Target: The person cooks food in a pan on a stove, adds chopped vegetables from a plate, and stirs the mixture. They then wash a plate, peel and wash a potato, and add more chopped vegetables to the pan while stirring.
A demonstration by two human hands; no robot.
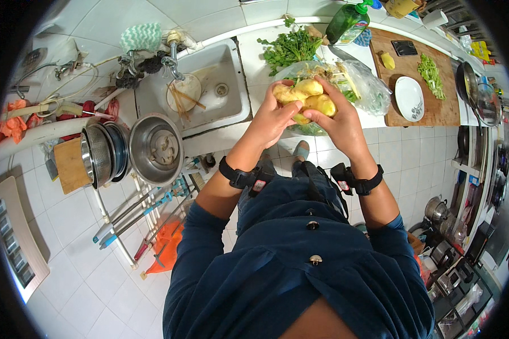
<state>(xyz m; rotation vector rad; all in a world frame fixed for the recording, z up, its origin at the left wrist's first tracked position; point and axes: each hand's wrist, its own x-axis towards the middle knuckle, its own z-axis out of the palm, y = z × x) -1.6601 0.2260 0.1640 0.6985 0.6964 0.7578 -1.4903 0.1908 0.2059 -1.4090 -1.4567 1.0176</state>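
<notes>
A knobby yellow piece of ginger root is held up in front of me, over the front edge of the counter. My left hand grips its left side, the thumb lying across it. On the right side, my right hand has hold of the same root with thumb and fingers. Just behind it on the counter lies a clear plastic bag with vegetable scraps in it. Leafy green herbs lie beyond the bag.
Left is a white sink containing a round lid and chopsticks. A steel basin stands before it. Right, a wooden cutting board holds a white plate, chopped greens and a yellow piece. A knife lies beside the board.
</notes>
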